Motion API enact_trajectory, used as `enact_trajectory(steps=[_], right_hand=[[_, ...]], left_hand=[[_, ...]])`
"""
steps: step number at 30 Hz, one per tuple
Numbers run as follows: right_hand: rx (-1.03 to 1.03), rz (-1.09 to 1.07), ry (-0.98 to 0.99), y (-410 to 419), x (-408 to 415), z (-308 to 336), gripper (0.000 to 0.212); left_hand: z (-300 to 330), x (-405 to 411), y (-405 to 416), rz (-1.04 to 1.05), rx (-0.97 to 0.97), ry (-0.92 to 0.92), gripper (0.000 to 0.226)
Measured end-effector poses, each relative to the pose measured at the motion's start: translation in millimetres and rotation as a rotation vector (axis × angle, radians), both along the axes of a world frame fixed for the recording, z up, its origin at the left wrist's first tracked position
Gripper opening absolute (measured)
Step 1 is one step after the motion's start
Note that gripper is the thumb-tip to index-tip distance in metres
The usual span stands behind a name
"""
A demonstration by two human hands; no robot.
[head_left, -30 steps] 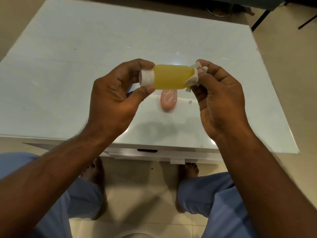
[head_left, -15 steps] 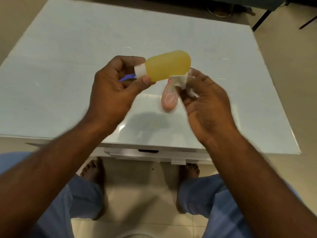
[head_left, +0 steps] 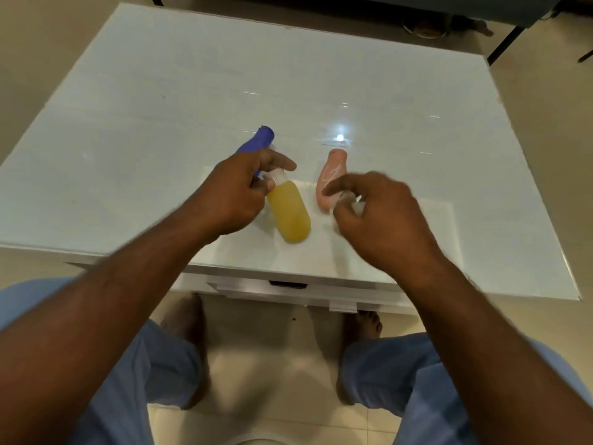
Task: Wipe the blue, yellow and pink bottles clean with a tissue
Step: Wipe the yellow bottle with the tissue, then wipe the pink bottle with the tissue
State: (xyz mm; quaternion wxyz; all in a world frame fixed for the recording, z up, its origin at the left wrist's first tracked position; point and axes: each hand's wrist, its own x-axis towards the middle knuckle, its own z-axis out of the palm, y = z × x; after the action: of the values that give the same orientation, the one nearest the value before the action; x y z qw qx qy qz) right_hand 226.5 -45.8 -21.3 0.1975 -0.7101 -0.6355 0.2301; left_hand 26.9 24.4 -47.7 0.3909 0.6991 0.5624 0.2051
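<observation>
Yellow bottle (head_left: 290,213) now lowered; blurred tissue (head_left: 351,203) half-hidden.

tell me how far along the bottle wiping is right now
Cannot tell whether the blue plastic bottle lying on the white glass table is wiped. In hand: the left hand holds the yellow plastic bottle by its white cap, low at the table. Left: the pink plastic bottle, beside which the right hand grips the white tissue.

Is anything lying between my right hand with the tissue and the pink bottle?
Nothing visible. The right hand, gripping the tissue, is already at the near end of the pink bottle; the yellow bottle lies off to the left.
</observation>
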Motion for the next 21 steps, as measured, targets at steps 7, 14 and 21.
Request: enact_trajectory(steps=[7, 14, 21], right_hand=[[-0.221, 0.323, -0.213, -8, -24, -6, 0.04], [-0.261, 0.411, -0.342, -6, -30, -15, 0.054], [-0.277, 0.362, -0.344, 5, -32, -20, 0.059]], left_hand=[[-2, 2, -2, 0.032, 0.267, 0.25, 0.053], [-14, -20, 4, -0.039, 0.177, 0.596, 0.057], [-7, -13, 1, -0.064, 0.135, 0.608, 0.062]])
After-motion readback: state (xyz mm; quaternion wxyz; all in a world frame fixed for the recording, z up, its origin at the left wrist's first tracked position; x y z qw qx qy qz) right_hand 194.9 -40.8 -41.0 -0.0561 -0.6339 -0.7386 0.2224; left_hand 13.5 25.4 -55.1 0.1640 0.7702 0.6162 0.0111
